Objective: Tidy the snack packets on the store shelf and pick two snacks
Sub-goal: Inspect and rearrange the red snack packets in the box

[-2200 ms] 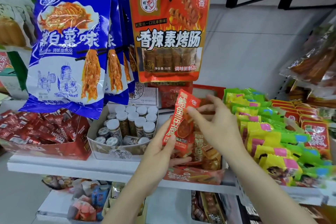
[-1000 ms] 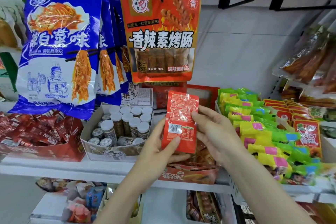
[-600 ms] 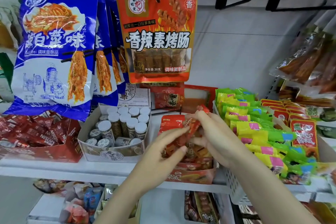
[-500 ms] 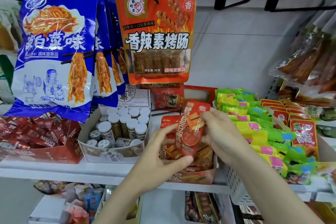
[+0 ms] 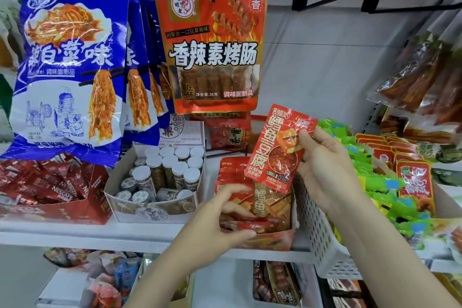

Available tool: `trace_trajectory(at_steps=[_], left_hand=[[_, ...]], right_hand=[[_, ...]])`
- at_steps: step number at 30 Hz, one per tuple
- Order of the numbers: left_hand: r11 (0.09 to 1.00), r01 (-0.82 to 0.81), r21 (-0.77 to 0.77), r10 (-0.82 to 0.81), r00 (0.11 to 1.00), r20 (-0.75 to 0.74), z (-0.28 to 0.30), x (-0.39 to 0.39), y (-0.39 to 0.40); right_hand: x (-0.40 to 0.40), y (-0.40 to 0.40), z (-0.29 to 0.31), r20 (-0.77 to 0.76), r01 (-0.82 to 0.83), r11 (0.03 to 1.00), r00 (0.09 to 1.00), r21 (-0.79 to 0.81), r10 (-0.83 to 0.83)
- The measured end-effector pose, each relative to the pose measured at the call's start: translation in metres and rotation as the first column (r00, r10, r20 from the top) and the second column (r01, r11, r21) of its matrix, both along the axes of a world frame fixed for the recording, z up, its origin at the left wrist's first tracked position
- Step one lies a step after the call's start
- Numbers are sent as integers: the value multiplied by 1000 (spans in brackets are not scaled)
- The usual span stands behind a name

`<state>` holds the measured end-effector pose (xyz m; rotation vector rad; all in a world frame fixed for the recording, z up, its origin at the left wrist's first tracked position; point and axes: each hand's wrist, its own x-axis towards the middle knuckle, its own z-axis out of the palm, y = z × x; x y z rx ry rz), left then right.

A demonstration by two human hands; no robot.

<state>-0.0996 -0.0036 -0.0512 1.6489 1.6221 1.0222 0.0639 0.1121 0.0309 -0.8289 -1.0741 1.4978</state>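
One red snack packet [image 5: 277, 150] up in my right hand [image 5: 325, 170], pinched at its top corner, above the display box [image 5: 272, 240]; my left hand [image 5: 220, 217] fingers grip one packet in the box's stack [image 5: 250, 222] on the shelf [image 5: 140, 235]

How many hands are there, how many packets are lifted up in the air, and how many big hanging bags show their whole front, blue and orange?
Hands: 2 (left hand, gripping boxed packets; right hand)
Red packet lifted up: 1
Blue hanging bag, front fully showing: 1
Orange hanging bag, front fully showing: 1
Total: 5
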Motion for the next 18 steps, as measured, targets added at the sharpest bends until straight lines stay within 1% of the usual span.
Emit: trace_trajectory(at_steps=[4, 7, 9, 12, 14, 16, 18], left_hand=[[999, -6, 54, 11, 996, -93, 2, -8, -3], [997, -14, 80, 21, 996, -87, 3, -13, -5], [997, -29, 77, 35, 997, -76, 3, -16, -7], [984, -52, 169, 82, 982, -173, 2, -20, -7], [972, -70, 223, 109, 979, -170, 2, -21, -7], [961, -107, 256, 157, 971, -183, -1, -22, -7], [946, -140, 293, 204, 958, -199, -3, -23, -6]], right_hand=[[-2, 1, -2, -4, -20, 1000, 1000, 0, 20], [-4, 3, -6, -3, -39, 999, 999, 32, 39], [-7, 1, -12, 29, -83, 994, 996, 64, 82], [-13, -8, -29, 165, -186, 981, 971, 52, 175], [-15, -15, -44, 279, -254, 966, 932, 49, 231], [-14, -22, -56, 390, -314, 948, 881, 60, 267], [-10, -28, -65, 507, -401, 915, 799, 48, 324]])
